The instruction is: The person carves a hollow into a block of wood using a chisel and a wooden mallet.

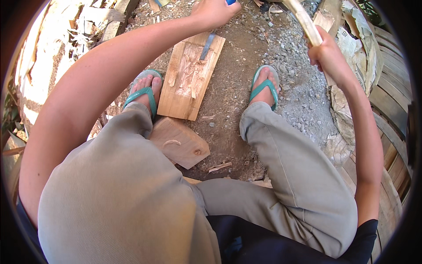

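Observation:
At the top edge my left hand (217,14) is closed around the blue handle of a chisel. The flat grey blade of the chisel (207,46) reaches down onto a wooden board (179,105). A rough hollow is cut into the face of this board, with curled shavings lying in it. On the right, my right hand (324,53) grips a pale round wooden handle (303,20), raised away from the board. Its far end lies outside the picture. The board sits between my feet, its near end at a wooden block (182,143).
My sandalled feet (143,90) stand on both sides of the board. Grey gravel (299,79) covers the ground at the right. Torn paper sacking (347,105) and wooden slats (387,105) line the right side. Wood scraps (94,26) lie at the upper left.

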Tool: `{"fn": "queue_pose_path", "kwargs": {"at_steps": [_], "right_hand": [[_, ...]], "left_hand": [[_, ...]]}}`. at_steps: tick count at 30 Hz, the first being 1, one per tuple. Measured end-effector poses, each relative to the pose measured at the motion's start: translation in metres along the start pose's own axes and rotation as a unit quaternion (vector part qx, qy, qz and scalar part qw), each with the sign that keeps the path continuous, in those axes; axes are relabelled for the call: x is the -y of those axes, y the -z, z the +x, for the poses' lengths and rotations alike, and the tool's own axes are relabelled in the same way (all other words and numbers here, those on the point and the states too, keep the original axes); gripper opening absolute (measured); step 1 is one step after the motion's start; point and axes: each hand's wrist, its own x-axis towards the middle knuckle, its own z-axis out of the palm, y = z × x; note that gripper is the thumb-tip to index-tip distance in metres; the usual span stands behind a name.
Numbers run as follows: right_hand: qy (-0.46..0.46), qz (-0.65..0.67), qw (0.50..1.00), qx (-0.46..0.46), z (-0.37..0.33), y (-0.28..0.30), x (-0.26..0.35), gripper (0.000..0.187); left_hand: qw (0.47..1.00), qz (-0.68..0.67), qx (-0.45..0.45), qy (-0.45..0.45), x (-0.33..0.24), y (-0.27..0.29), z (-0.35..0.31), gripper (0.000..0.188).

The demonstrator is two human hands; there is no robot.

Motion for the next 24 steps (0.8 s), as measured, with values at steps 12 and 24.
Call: {"fn": "queue_pose_path", "kwargs": {"at_steps": [12,24], "right_hand": [[-0.017,0.094,0.995,-0.019,-0.021,-0.018,-0.009,0.049],[-0.052,0.127,0.988,-0.075,-0.033,0.022,-0.013,0.041]], "left_hand": [[0.996,0.005,-0.088,-0.010,-0.019,0.004,-0.032,0.038],[0.986,-0.043,-0.086,-0.135,-0.025,0.009,-0.082,0.038]]}}
